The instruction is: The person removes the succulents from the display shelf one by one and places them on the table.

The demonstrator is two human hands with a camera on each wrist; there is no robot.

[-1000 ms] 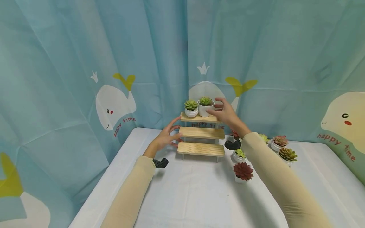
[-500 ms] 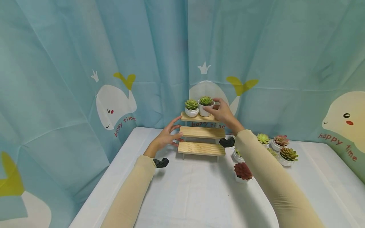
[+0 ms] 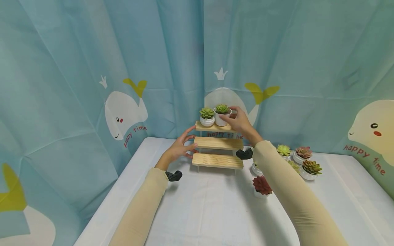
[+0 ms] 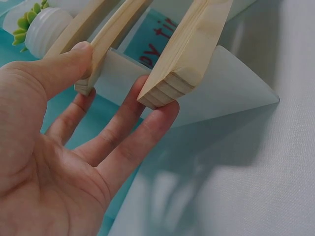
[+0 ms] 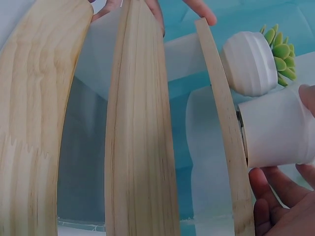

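A small three-tier wooden shelf (image 3: 218, 143) with clear side panels stands at the back of the table. My left hand (image 3: 176, 148) steadies its left side; in the left wrist view the thumb and fingers (image 4: 140, 142) hold the plank ends. On the top tier, a green succulent in a smooth white pot (image 3: 222, 119) is between the thumb and fingers of my right hand (image 3: 241, 122). Beside it on the left sits another green succulent in a ribbed round white pot (image 3: 207, 121). In the right wrist view the held pot (image 5: 275, 130) is right at the top plank.
A dark red succulent (image 3: 262, 185) in a white pot stands right of the shelf, with another pot partly behind my sleeve. Farther right are several potted succulents (image 3: 311, 168). A blue whale-print curtain (image 3: 175, 68) hangs close behind the white table (image 3: 200, 212).
My right hand has moved slightly left and closed its thumb and fingers onto the smooth white pot. The left hand stays on the shelf's side. The pots look unmoved.
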